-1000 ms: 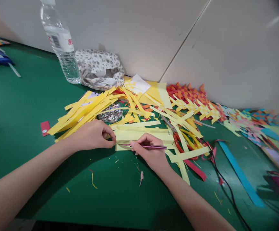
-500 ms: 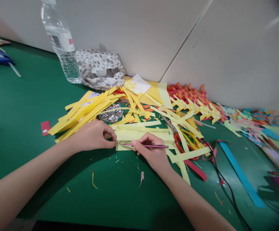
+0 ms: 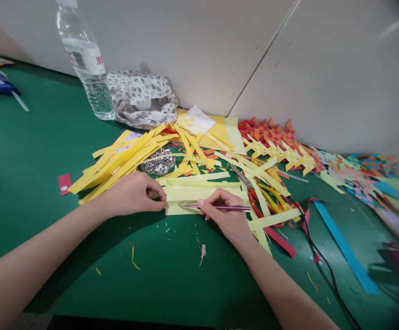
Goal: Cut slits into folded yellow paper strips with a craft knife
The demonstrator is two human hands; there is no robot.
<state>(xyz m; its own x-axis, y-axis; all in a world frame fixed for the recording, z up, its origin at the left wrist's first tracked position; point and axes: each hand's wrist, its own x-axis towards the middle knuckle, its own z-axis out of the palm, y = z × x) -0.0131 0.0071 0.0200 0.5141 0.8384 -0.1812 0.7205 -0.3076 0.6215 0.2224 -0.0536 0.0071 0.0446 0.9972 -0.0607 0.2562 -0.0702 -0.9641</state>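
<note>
A pale yellow paper sheet (image 3: 185, 195) lies flat on the green table (image 3: 30, 151). My left hand (image 3: 134, 193) is closed, its fingertips pinching and pressing the sheet's left end. My right hand (image 3: 225, 213) is closed round a thin pink-handled craft knife (image 3: 220, 207), which lies nearly level with its tip on the sheet, pointing left. A narrow strip at the sheet's lower edge looks partly separated.
Several yellow strips (image 3: 124, 158) are heaped behind the sheet, over a round tray of beads (image 3: 158, 165). Red scissors (image 3: 259, 201), a black cord (image 3: 319, 261), a blue strip (image 3: 344, 247), woven paper fish (image 3: 278, 142), a water bottle (image 3: 85, 59) and a cloth pouch (image 3: 141, 98) surround it.
My right hand has slid the knife to the right along the sheet. The left hand has stayed in place on the sheet's left end.
</note>
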